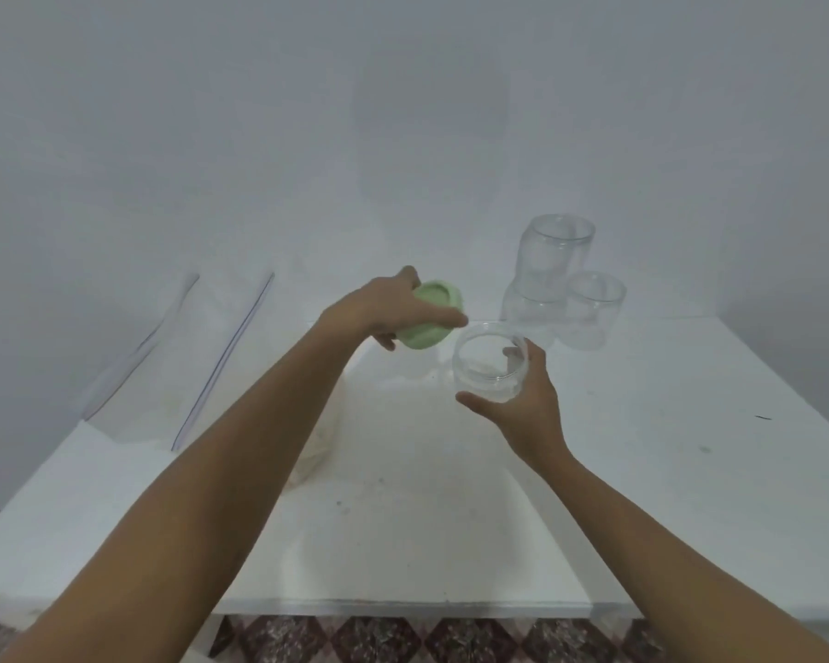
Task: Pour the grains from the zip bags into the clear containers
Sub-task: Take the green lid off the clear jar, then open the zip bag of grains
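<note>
My right hand (522, 399) grips a clear, empty container (486, 361) from below and the side, holding it above the white table (642, 423) with its open mouth tilted toward me. My left hand (388, 308) holds a pale green lid (431, 318) just left of that container, apart from its rim. Two large clear zip bags of pale grains lean against the wall at the left: one bag (130, 356) farther left, another bag (230, 356) beside my left forearm, which hides part of it.
Three more clear containers stand stacked at the back right: one (553, 253) on top, two below (530, 311) (594, 308). The table's front edge (403, 607) runs near me, with patterned floor tiles (451, 638) below. A white wall (403, 112) closes the back.
</note>
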Available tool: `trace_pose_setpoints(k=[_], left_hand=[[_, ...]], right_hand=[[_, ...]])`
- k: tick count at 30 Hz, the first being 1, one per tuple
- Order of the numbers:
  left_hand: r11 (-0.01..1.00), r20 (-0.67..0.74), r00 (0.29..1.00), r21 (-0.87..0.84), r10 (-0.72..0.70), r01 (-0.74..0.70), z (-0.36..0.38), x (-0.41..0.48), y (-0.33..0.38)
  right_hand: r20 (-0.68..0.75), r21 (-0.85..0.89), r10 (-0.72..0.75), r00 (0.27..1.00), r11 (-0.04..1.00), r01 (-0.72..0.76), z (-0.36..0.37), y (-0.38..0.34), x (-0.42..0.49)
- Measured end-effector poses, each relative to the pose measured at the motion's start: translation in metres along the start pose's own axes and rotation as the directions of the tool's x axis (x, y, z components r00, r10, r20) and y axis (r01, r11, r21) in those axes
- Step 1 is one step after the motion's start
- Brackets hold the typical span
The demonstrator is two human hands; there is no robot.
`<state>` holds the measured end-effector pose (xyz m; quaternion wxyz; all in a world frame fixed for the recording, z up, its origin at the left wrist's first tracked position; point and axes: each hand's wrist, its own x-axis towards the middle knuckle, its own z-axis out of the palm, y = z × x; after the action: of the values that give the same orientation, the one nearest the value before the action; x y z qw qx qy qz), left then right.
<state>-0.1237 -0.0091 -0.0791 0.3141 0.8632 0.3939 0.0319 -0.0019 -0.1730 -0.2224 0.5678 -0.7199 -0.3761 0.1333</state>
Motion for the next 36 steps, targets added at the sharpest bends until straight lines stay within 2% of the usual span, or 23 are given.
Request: trace_pose_setpoints(k=[3, 5, 7, 9, 11, 17, 20, 21, 22, 24, 27, 29, 34, 36], left_hand=[[0.982, -0.001, 1.000, 0.187, -0.002, 0.003, 0.014, 0.016, -0.026], [0.950, 0.063, 0.998, 0.312, -0.012, -0.008, 0.042, 0.025, -0.045], [0.933, 0.160, 0.987, 0.356, -0.015, -0.044, 0.076, 0.027, -0.060], [0.944, 0.219, 0.976, 0.322, -0.007, -0.066, 0.109, 0.024, -0.067], [0.957, 0.213, 0.977, 0.281, 0.017, -0.078, 0.138, 0.023, -0.073], [0.994, 0.024, 0.996, 0.058, 0.089, -0.090, 0.186, 0.023, -0.089], [0.985, -0.077, 0.995, -0.151, 0.070, -0.081, 0.200, 0.010, -0.097], [0.985, -0.127, 0.990, -0.150, 0.066, -0.085, 0.207, 0.003, -0.101], [0.992, -0.193, 0.979, -0.097, 0.065, -0.085, 0.214, -0.002, -0.108], [0.992, -0.297, 0.952, 0.121, 0.076, -0.042, 0.227, -0.008, -0.119], [0.951, -0.266, 0.963, 0.284, -0.042, 0.120, 0.230, -0.010, -0.120], [0.930, -0.243, 0.967, 0.333, -0.075, 0.156, 0.229, -0.010, -0.117], [0.911, -0.166, 0.985, 0.400, -0.038, 0.103, 0.227, -0.012, -0.127], [0.911, -0.136, 0.991, 0.408, -0.001, 0.057, 0.224, -0.016, -0.133]], right_hand=[[0.070, 0.039, 0.042, 0.997, 0.998, -0.044, -0.021, 0.012, 0.014], [0.122, 0.046, 0.050, 0.991, 0.997, -0.056, -0.034, 0.021, 0.020], [0.168, 0.040, 0.048, 0.985, 0.998, -0.056, -0.042, 0.029, 0.022], [0.201, 0.034, 0.038, 0.979, 0.998, -0.045, -0.047, 0.039, 0.021], [0.219, 0.039, 0.030, 0.975, 0.998, -0.039, -0.050, 0.047, 0.020], [0.326, 0.062, 0.067, 0.943, 0.994, -0.092, -0.059, 0.067, 0.016], [0.408, -0.070, 0.155, 0.900, 0.988, -0.138, -0.065, 0.082, 0.008], [0.419, -0.160, 0.187, 0.888, 0.978, -0.131, -0.067, 0.088, 0.003], [0.415, -0.257, 0.198, 0.888, 0.962, -0.095, -0.067, 0.096, -0.002], [0.395, -0.484, 0.190, 0.899, 0.874, 0.028, -0.064, 0.113, -0.013], [0.309, -0.615, 0.197, 0.930, 0.788, 0.038, -0.062, 0.122, -0.020], [0.290, -0.677, 0.185, 0.939, 0.733, 0.064, -0.062, 0.121, -0.025], [0.344, -0.788, 0.252, 0.904, 0.602, 0.131, -0.061, 0.125, -0.046], [0.325, -0.777, 0.237, 0.916, 0.618, 0.116, -0.060, 0.124, -0.054]])
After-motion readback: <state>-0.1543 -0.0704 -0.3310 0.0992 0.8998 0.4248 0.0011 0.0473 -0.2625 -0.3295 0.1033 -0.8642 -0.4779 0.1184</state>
